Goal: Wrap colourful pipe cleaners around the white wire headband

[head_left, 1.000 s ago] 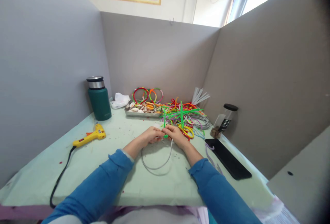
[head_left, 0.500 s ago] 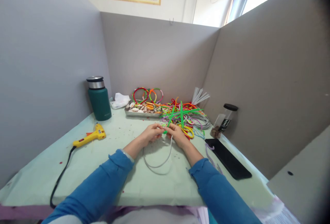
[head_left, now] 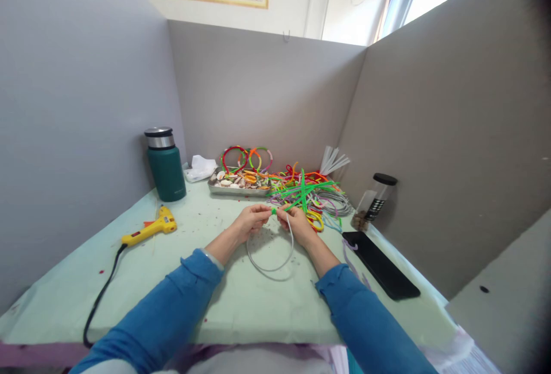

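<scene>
A thin grey ring [head_left: 270, 278] hangs from my two hands over the middle of the table. At its top a short band of green pipe cleaner [head_left: 274, 211] is wrapped round it, between my fingertips. My left hand [head_left: 252, 220] pinches the ring just left of the band. On the other side my right hand [head_left: 296, 222] has its fingers closed on the green pipe cleaner and the ring. The pipe cleaner's loose length runs up and right from my right hand, in front of a pile of coloured pipe cleaners [head_left: 325, 186].
A metal tray [head_left: 241, 192] of shells stands at the back, with coloured rings on it. A yellow glue gun [head_left: 150, 230] and green bottle [head_left: 166, 170] are at left. On the right lie a black phone-like slab [head_left: 383, 266] and a clear jar [head_left: 374, 202].
The ring's lower part has swung up and slightly right. The green pipe cleaner's loose end has dropped from nearly upright to slanting right. Both hands have shifted slightly.
</scene>
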`<act>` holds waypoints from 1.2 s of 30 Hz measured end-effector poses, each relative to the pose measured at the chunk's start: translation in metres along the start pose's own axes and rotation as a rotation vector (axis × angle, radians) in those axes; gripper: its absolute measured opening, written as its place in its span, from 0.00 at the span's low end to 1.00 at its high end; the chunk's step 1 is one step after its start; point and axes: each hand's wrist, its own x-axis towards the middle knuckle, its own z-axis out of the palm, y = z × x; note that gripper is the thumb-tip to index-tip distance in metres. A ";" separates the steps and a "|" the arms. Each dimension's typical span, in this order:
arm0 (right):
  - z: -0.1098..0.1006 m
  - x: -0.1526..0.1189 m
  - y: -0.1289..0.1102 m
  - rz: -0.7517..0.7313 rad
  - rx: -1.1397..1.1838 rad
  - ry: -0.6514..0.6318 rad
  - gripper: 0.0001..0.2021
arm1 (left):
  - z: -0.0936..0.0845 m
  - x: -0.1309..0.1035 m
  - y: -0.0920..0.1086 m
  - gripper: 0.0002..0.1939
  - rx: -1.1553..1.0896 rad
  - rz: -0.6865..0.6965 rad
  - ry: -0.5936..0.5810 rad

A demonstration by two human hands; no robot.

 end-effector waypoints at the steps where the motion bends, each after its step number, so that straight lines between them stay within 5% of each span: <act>1: 0.000 0.000 -0.001 0.002 0.002 -0.001 0.18 | 0.000 0.000 0.000 0.17 0.002 0.006 0.013; 8: 0.001 0.000 0.000 0.007 -0.023 -0.027 0.17 | -0.001 0.004 -0.003 0.20 0.032 -0.011 0.148; 26: 0.000 -0.003 0.002 -0.060 -0.206 -0.103 0.12 | -0.004 0.007 -0.007 0.17 0.053 -0.030 0.226; 36: -0.001 -0.005 0.000 -0.131 -0.310 -0.111 0.09 | -0.006 0.011 -0.011 0.18 0.307 -0.093 0.328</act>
